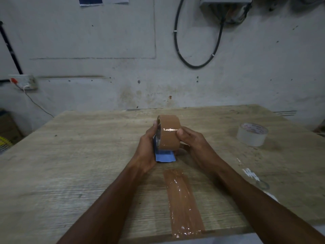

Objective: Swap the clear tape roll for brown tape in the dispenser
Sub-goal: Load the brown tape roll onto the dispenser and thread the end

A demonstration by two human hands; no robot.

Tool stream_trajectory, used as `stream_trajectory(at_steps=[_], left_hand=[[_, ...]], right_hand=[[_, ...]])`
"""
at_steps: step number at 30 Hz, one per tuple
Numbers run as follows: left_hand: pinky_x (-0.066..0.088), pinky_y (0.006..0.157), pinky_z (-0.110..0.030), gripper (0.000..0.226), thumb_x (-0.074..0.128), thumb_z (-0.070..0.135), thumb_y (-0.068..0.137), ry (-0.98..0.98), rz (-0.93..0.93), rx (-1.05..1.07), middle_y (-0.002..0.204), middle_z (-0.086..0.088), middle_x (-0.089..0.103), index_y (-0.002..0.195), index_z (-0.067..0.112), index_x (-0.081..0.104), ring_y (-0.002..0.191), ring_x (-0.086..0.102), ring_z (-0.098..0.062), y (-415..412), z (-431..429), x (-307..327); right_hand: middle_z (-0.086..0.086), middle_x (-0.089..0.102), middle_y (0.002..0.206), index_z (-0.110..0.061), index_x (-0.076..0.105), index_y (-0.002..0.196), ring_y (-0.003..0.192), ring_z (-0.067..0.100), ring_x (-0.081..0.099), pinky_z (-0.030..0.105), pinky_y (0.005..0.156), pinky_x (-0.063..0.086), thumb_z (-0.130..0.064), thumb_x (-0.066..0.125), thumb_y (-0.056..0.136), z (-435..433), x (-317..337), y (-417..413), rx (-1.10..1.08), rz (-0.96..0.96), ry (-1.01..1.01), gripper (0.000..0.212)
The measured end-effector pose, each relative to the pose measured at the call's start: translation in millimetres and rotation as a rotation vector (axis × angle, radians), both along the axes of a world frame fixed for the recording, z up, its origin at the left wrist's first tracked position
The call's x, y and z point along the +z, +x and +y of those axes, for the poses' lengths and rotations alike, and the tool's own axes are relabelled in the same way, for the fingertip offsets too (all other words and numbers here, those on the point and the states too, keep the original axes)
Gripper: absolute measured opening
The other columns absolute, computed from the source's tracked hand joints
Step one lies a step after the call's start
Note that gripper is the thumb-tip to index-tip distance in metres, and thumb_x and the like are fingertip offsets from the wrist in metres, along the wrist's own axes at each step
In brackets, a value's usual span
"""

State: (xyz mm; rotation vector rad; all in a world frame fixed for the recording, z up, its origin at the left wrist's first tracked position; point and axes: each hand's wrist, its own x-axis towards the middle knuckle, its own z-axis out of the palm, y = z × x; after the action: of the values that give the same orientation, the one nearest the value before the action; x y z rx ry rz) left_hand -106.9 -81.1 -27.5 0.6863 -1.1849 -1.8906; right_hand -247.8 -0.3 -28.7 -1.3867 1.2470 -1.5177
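Observation:
A brown tape roll [169, 132] stands on edge above the middle of the wooden table [70, 164], sitting in a blue dispenser [165, 156] whose handle shows below it. My left hand [146, 150] wraps the dispenser from the left, fingertips reaching the roll's far side. My right hand [192, 142] grips the roll from the right, thumb pressed on its glossy face. The clear tape roll [252, 133] lies flat on the table, far right, apart from both hands.
A strip of brown tape [182, 202] is stuck to the table from below the dispenser to the near edge. White scraps [251, 175] lie near the right forearm. The wall behind carries a black cable loop [198, 62] and a socket [24, 81].

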Motion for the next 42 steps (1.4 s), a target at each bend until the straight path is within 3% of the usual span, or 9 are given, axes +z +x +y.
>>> stream_trajectory(at_steps=[7,13,16,20,25,28,31,37,42], left_hand=[[0.046,0.101,-0.054,0.061,0.050,0.058,0.093,0.024,0.029,0.012,0.128,-0.023,0.066,0.126,0.011,0.069,0.108,0.062,-0.040,-1.7,-6.3,-6.4],[0.057,0.081,-0.040,0.057,0.053,0.055,0.086,0.035,0.066,0.000,0.112,-0.017,0.073,0.116,0.010,0.073,0.091,0.071,-0.030,-2.6,-3.7,-3.4],[0.055,0.085,-0.042,0.055,0.053,0.054,0.091,0.047,0.066,0.012,0.110,-0.016,0.074,0.118,0.010,0.072,0.091,0.071,-0.030,-3.4,-5.6,-4.6],[0.057,0.080,-0.039,0.057,0.055,0.057,0.085,0.038,0.053,0.004,0.103,-0.014,0.075,0.114,0.011,0.073,0.086,0.072,-0.027,-5.0,-5.4,-6.0],[0.060,0.064,-0.031,0.059,0.057,0.055,0.075,0.058,0.118,-0.022,0.092,-0.011,0.076,0.111,0.010,0.071,0.072,0.073,-0.022,-5.2,-5.4,-6.0],[0.060,0.064,-0.032,0.064,0.058,0.054,0.077,0.076,0.138,-0.013,0.094,-0.012,0.075,0.118,0.007,0.069,0.073,0.073,-0.023,-5.0,-6.2,-5.6],[0.059,0.073,-0.036,0.062,0.057,0.054,0.085,0.075,0.132,-0.010,0.102,-0.015,0.074,0.121,0.005,0.069,0.081,0.072,-0.027,-5.5,-7.4,-6.3],[0.058,0.077,-0.039,0.055,0.052,0.055,0.093,0.091,0.102,-0.022,0.101,-0.015,0.075,0.111,0.009,0.075,0.084,0.072,-0.030,-5.1,-7.5,-6.1],[0.058,0.077,-0.038,0.054,0.050,0.055,0.095,0.063,0.068,0.035,0.102,-0.014,0.076,0.112,0.011,0.075,0.086,0.073,-0.028,-4.8,-8.3,-6.3]], right_hand=[[-0.002,0.064,0.128,-0.028,0.056,0.130,0.112,0.016,0.067,0.048,0.096,0.055,-0.067,0.060,0.080,-2.3,-2.5,5.8,-0.119,0.094,-0.012,0.064],[0.024,0.070,0.106,-0.001,0.069,0.107,0.096,0.041,0.067,0.049,0.087,0.055,-0.049,0.058,0.089,1.3,1.5,11.7,-0.138,0.040,-0.083,0.052],[0.031,0.068,0.104,0.004,0.069,0.105,0.082,0.029,0.065,0.034,0.071,0.055,-0.043,0.059,0.088,3.0,2.8,14.8,-0.116,-0.009,-0.097,0.051],[0.011,0.076,0.093,-0.001,0.073,0.099,0.084,0.019,0.071,0.030,0.074,0.057,-0.037,0.060,0.090,1.8,2.3,18.5,-0.154,0.006,-0.144,0.039],[0.010,0.075,0.095,-0.004,0.074,0.098,0.086,0.017,0.071,0.035,0.079,0.057,-0.035,0.057,0.093,-0.4,1.9,21.6,-0.174,0.056,-0.173,0.036],[0.009,0.075,0.101,-0.005,0.073,0.105,0.094,0.022,0.072,0.039,0.083,0.058,-0.040,0.054,0.092,-0.1,0.8,23.4,-0.155,0.061,-0.163,0.042],[0.005,0.077,0.104,-0.008,0.073,0.111,0.097,0.017,0.073,0.029,0.083,0.058,-0.034,0.053,0.096,2.9,1.8,25.6,-0.121,0.049,-0.169,0.036],[-0.001,0.076,0.108,-0.015,0.071,0.118,0.102,0.015,0.072,0.030,0.088,0.056,-0.040,0.049,0.097,3.2,0.7,27.2,-0.093,0.075,-0.159,0.039],[-0.001,0.077,0.104,-0.008,0.072,0.116,0.098,0.011,0.073,0.019,0.080,0.053,-0.030,0.045,0.102,2.3,-0.4,26.6,-0.102,0.055,-0.167,0.037]])
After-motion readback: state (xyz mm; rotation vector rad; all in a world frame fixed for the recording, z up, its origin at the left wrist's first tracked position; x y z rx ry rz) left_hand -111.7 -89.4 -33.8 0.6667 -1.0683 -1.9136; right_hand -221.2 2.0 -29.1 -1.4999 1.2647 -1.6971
